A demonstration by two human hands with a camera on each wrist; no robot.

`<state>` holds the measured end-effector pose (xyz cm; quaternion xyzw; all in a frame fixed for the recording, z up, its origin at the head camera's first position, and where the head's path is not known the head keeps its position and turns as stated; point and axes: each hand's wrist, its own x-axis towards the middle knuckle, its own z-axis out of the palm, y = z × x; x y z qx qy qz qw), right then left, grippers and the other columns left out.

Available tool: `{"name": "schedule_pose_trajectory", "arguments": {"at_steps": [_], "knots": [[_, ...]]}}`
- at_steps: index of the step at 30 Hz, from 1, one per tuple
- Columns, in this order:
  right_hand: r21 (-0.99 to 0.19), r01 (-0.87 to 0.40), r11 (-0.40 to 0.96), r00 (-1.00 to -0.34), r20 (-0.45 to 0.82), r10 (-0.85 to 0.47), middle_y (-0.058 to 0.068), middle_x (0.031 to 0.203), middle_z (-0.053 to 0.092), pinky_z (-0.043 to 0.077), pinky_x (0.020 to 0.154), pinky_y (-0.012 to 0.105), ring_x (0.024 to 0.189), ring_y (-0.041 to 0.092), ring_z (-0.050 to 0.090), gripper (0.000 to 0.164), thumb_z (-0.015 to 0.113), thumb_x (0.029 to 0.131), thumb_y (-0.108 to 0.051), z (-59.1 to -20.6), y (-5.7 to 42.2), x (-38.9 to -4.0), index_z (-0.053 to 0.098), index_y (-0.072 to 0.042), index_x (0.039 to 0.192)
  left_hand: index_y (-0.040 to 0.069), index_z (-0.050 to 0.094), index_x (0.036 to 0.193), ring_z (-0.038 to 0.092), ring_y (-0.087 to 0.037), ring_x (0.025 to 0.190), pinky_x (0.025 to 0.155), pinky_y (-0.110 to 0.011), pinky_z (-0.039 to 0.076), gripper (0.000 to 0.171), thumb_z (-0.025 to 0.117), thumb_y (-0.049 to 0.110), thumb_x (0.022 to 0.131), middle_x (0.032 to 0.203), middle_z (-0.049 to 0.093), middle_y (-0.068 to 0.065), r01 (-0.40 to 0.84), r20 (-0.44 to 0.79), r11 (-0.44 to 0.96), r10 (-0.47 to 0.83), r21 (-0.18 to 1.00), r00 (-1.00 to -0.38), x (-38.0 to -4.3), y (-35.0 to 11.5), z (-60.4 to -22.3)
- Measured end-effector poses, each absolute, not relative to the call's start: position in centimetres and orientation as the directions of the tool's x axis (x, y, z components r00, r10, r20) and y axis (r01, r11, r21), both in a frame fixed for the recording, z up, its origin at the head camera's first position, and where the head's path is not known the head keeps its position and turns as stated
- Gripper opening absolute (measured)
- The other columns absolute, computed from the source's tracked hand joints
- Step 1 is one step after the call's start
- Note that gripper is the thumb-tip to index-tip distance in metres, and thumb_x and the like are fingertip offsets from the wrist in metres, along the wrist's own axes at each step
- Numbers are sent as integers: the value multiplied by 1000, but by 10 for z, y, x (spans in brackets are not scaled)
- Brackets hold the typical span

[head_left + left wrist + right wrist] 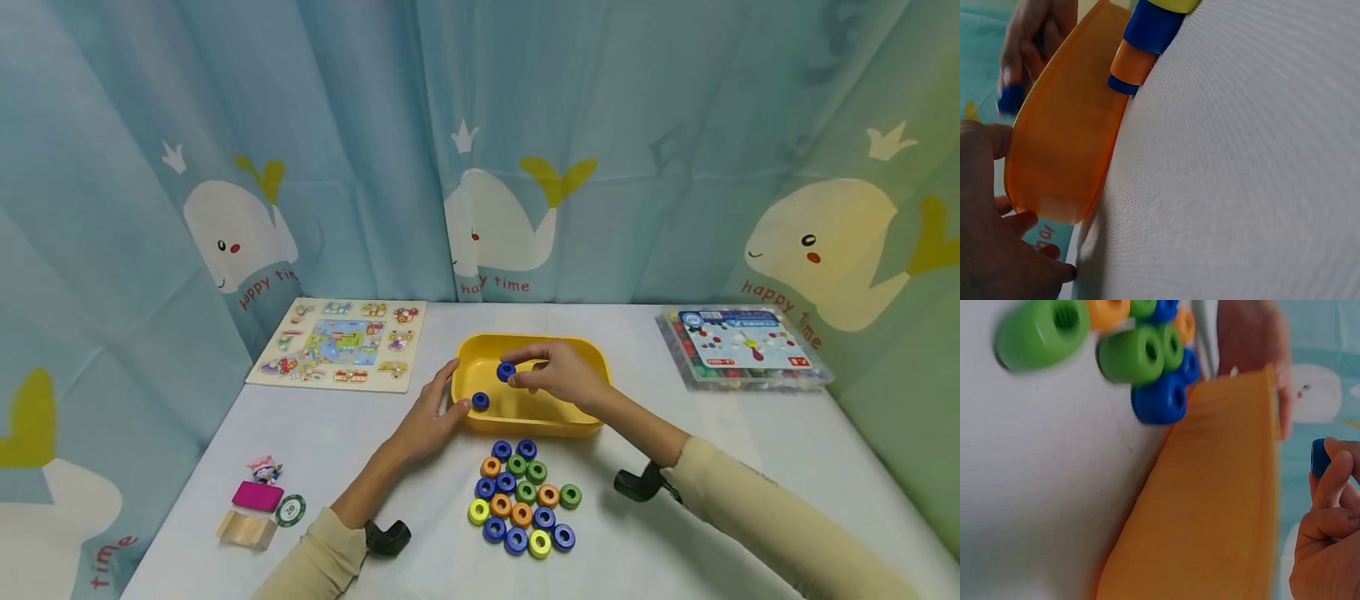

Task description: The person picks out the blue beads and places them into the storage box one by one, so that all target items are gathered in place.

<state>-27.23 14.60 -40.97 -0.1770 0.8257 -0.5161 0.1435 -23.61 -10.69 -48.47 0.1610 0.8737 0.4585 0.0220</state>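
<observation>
My right hand (558, 375) pinches a blue bead (506, 372) between thumb and fingertips, over the yellow bin (532, 427). In the right wrist view this bead (1319, 457) shows at the fingertips, beyond the bin's rim. A second blue bead (480, 402) lies inside the bin, near its left end. My left hand (427, 421) holds the bin's left end, thumb at the front corner and fingers along the side. From the left wrist, that thumb reaches over the rim of the bin (1060, 144), while other fingers lie against its end wall.
Several loose blue, green, orange and yellow beads (521, 514) lie in front of the bin. A puzzle board (337, 344) is at back left, a clear plastic case (746, 346) at back right. Front left are a small figurine (264, 469), magenta block (257, 497), wooden block (246, 530) and chip (290, 510).
</observation>
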Motion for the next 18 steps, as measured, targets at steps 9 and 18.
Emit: {"name": "schedule_pose_trajectory", "arguments": {"at_steps": [9, 18], "knots": [[-901, -72, 428, -897, -129, -422, -2, 101, 67, 53, 73, 35, 86, 22, 60, 25, 76, 78, -18, -444, 121, -307, 72, -20, 103, 35, 14, 148, 19, -22, 137, 107, -50, 19, 67, 50, 46, 93, 152, 21, 1, 268, 107, 518, 319, 812, -942, -239, -107, -487], [-851, -161, 500, -867, -121, -484, -1, 100, 67, 52, 64, 28, 78, 19, 59, 24, 74, 79, -11, -462, 113, -320, 72, -15, 103, 39, 13, 147, 20, -22, 136, 107, -50, 19, 66, 50, 47, 92, 151, 21, 2, 245, 88, 527, 305, 814, -948, -237, -108, -486]]}}
